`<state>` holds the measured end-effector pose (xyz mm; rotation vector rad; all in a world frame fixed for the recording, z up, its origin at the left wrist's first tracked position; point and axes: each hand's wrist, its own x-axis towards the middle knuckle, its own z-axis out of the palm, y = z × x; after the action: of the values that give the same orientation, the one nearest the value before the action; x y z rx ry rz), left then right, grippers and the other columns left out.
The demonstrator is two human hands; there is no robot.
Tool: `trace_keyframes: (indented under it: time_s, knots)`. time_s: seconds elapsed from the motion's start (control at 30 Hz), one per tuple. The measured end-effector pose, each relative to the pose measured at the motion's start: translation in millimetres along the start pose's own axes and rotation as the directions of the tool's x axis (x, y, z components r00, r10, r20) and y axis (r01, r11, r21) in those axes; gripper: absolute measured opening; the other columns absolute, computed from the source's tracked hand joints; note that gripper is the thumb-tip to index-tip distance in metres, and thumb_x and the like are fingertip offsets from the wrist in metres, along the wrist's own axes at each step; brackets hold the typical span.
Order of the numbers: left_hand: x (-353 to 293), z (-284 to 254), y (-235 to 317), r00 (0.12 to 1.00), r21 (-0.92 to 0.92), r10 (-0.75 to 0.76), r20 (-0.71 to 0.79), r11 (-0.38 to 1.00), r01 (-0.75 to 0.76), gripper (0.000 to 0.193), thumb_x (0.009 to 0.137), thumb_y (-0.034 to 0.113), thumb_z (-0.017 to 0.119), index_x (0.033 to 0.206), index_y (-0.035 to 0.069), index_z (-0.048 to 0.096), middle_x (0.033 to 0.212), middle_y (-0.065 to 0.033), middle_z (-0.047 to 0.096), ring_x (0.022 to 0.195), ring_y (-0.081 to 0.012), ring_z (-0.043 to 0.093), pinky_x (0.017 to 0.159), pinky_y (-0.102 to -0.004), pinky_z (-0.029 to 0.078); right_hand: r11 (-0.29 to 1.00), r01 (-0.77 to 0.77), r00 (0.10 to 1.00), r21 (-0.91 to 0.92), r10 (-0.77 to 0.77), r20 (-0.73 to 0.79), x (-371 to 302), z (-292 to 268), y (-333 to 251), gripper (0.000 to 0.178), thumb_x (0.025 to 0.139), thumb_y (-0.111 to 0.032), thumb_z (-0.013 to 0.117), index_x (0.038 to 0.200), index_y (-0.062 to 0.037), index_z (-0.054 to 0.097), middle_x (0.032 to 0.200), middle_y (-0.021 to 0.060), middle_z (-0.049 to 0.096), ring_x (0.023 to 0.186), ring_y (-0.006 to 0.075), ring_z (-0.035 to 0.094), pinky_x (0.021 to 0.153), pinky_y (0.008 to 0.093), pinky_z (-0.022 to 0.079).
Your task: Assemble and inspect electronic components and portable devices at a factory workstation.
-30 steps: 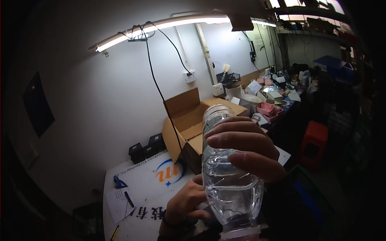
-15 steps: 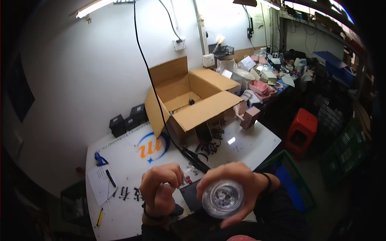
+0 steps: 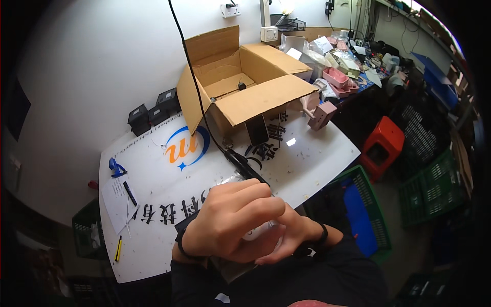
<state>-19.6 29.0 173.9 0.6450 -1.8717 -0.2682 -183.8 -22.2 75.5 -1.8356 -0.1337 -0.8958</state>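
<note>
My right hand (image 3: 292,227) is wrapped round a clear round container (image 3: 258,232), of which only a small pale part shows between the hands. Over it lies my left hand (image 3: 230,217), its fingers curled in at the container's top. Whatever those fingers grip is hidden beneath them. Both hands are close to my body at the near edge of the white table (image 3: 158,250). Just beyond the knuckles lies a black cable-like tool (image 3: 245,166), from which a black cord runs upward.
An open cardboard box (image 3: 266,100) stands at the back, with a dark phone-like slab (image 3: 257,130) leaning on it. Black boxes (image 3: 138,118) line the wall. Paper (image 3: 116,204), a black pen (image 3: 130,193) and a yellow cutter (image 3: 118,249) lie left. A red stool (image 3: 386,143) and green crate (image 3: 376,220) are right.
My left hand has moved right, from beside the container to over it, covering most of it. The container's open top no longer shows. The view has tilted down.
</note>
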Motion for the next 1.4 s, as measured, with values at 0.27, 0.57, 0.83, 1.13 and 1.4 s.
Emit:
trace_keyframes:
  time_s: [0.27,0.57,0.83,1.13,1.4]
  knots:
    - [5,-18,0,0.930,0.222,-0.039,0.364,0.974,-0.047,0.031,0.071,0.028,0.083,0.086,0.005,0.069,0.070,-0.0046,0.050,0.056,-0.0244,0.050,0.049,-0.0357,0.038,0.999,0.023,1.000,-0.045,-0.024,-0.016,6,1,-1,0.065,0.070,-0.021,0.089,0.126,-0.0011,0.062,0.106,0.0139,0.073,0.095,0.0263,0.074,0.080,0.0343,0.058]
    - [6,-10,-11,0.956,0.411,-0.152,0.251,0.911,0.037,0.039,0.069,0.035,0.086,0.083,0.005,0.066,0.072,-0.0068,0.055,0.061,-0.0267,0.057,0.053,-0.0362,0.045,0.980,-0.132,0.976,-0.146,0.103,-0.194,7,-3,2,0.059,0.071,-0.020,0.087,0.121,-0.0008,0.062,0.099,0.0142,0.073,0.087,0.0283,0.075,0.077,0.0347,0.058]
    - [2,-16,-10,0.934,0.302,-0.217,0.282,0.944,0.128,0.026,0.079,0.026,0.075,0.083,0.003,0.065,0.073,-0.0128,0.058,0.064,-0.0313,0.061,0.056,-0.0387,0.048,0.977,-0.131,0.976,-0.166,0.097,-0.197,3,9,8,0.061,0.072,-0.024,0.090,0.119,0.0003,0.060,0.096,0.0144,0.072,0.085,0.0285,0.075,0.074,0.0346,0.058]
    - [-1,-3,-4,0.823,0.645,-0.567,-0.009,0.626,0.438,0.024,0.087,0.021,0.067,0.076,0.002,0.059,0.067,-0.0151,0.058,0.062,-0.0336,0.060,0.055,-0.0412,0.045,0.891,-0.307,0.913,-0.334,0.177,-0.368,9,13,5,0.066,0.072,-0.027,0.093,0.120,0.0009,0.059,0.097,0.0151,0.072,0.086,0.0269,0.075,0.074,0.0336,0.057]
    - [9,-14,-5,0.925,0.206,-0.224,0.306,0.965,0.165,0.018,0.089,0.015,0.067,0.078,0.002,0.064,0.069,-0.0128,0.060,0.064,-0.0316,0.059,0.059,-0.0400,0.045,0.973,-0.216,0.965,-0.086,0.200,-0.169,1,5,-2,0.061,0.071,-0.025,0.093,0.118,-0.0015,0.063,0.099,0.0112,0.072,0.091,0.0249,0.074,0.078,0.0330,0.057]
